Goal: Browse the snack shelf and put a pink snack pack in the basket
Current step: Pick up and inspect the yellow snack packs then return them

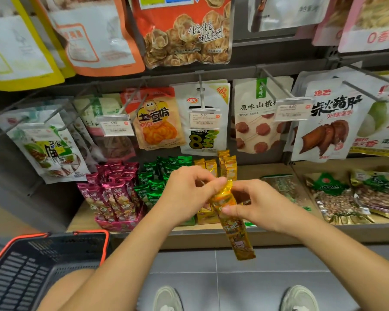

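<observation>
Snack packs (pixel 112 194), slim, glossy magenta, stand upright in a pink box (pixel 119 226).

This is a shop, the snack aisle of a grocery or convenience store. Sealed snack bags (pixel 184 30) hang in rows on metal pegs (pixel 276 85) from nine o'clock round to three, with printed price tags (pixel 205 119) clipped to the peg ends. Below, a wooden shelf (pixel 211 234) carries a display box (pixel 117 224) of pink packs (pixel 112 194) beside green packs (pixel 153 182). A shopping basket (pixel 54 254) with an orange rim shows at seven o'clock, over a grey tiled floor (pixel 256 277).
</observation>
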A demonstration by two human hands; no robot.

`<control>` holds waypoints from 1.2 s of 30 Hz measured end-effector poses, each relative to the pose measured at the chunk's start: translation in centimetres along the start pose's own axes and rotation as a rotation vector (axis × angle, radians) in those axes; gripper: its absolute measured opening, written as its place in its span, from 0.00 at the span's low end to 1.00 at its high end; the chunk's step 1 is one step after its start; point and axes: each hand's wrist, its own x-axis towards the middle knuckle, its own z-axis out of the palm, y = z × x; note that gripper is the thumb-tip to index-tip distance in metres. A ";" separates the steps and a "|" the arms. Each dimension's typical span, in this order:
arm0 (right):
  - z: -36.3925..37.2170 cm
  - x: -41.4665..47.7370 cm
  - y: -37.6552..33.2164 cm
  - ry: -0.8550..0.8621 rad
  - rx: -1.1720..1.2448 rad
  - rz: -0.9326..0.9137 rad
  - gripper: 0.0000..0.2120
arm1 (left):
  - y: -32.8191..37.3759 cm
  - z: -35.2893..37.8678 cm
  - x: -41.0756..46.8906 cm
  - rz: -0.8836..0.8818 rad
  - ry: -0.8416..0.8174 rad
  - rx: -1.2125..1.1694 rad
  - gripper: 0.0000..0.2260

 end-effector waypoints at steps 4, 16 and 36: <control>0.3 0.1 -0.3 -0.029 0.083 0.014 0.15 | -0.3 -0.1 0.2 0.096 0.108 0.167 0.08; 3.8 -1.0 1.1 -0.170 0.255 0.132 0.09 | -2.8 -3.9 0.9 -0.222 0.252 -0.261 0.09; 6.8 3.9 7.2 0.202 0.321 0.162 0.08 | -3.3 -0.4 4.1 0.051 0.071 0.352 0.05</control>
